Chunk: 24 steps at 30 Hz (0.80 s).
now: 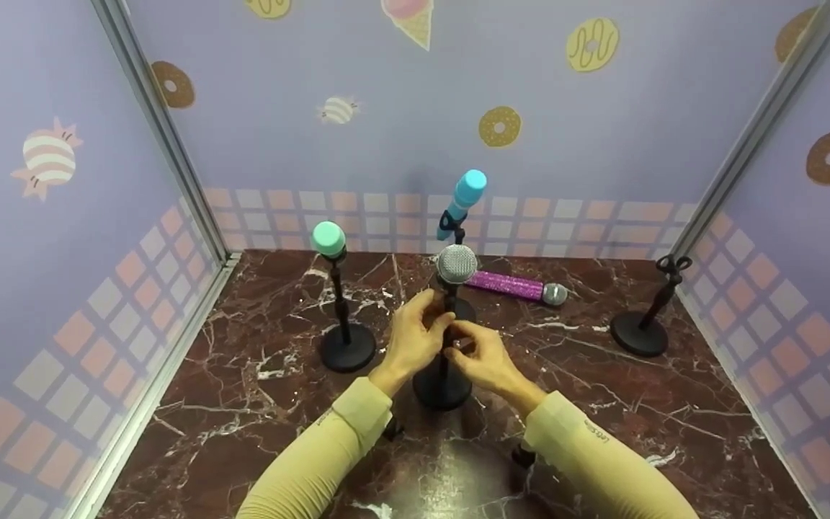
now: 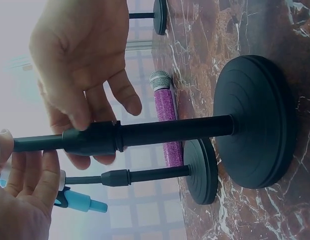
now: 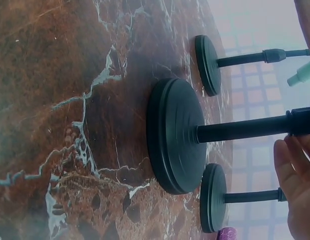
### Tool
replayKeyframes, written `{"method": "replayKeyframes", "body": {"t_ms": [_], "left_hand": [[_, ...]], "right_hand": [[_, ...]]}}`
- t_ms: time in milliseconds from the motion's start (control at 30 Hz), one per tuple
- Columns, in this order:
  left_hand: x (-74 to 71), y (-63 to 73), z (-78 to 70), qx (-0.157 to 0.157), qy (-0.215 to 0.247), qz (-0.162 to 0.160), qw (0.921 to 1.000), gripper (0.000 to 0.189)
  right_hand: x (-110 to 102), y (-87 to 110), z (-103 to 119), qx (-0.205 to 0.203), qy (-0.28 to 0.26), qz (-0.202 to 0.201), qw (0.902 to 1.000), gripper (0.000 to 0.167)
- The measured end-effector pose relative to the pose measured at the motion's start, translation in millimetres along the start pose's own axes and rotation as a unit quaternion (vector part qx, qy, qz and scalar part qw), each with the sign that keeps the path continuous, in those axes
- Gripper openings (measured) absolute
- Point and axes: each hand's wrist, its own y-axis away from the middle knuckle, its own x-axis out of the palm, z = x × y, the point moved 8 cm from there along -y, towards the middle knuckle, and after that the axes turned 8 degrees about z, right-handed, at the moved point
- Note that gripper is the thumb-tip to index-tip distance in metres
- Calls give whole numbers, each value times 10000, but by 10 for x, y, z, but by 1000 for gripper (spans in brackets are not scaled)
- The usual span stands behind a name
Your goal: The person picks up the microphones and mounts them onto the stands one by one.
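Observation:
A black microphone stand (image 1: 445, 375) stands upright in front of me, with a silver-headed microphone (image 1: 457, 264) at its top. My left hand (image 1: 415, 337) grips the thin upper rod, thumb and fingers around it. Just below, my right hand (image 1: 485, 357) holds the thicker collar (image 2: 92, 138) between thumb and fingers. The stand's round base (image 3: 177, 135) rests on the marbled tabletop. In the left wrist view, both my left hand (image 2: 27, 200) and right hand (image 2: 77, 55) show at the pole. The microphone's handle is mostly hidden in the head view.
To the left is a stand with a mint-green microphone (image 1: 328, 238). Behind stands another with a blue microphone (image 1: 470, 189). A purple glitter microphone (image 1: 509, 285) lies near the back wall. At right, a stand (image 1: 642, 331) carries no microphone. Small dark objects sit beside both forearms, partly hidden.

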Motion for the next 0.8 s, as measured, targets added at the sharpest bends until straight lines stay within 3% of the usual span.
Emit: {"method": "replayKeyframes", "body": {"t_ms": [133, 433, 800], "left_hand": [[3, 7, 8, -64, -29, 1, 10000, 12], [-4, 15, 17, -91, -195, -21, 9998, 13], [-17, 2, -3, -138, -255, 7, 9996, 13]], "right_hand": [[29, 4, -13, 71, 70, 44, 9999, 38], [-1, 12, 25, 20, 252, -325, 9991, 35], [-72, -32, -26, 566, 397, -924, 9933, 25]]}}
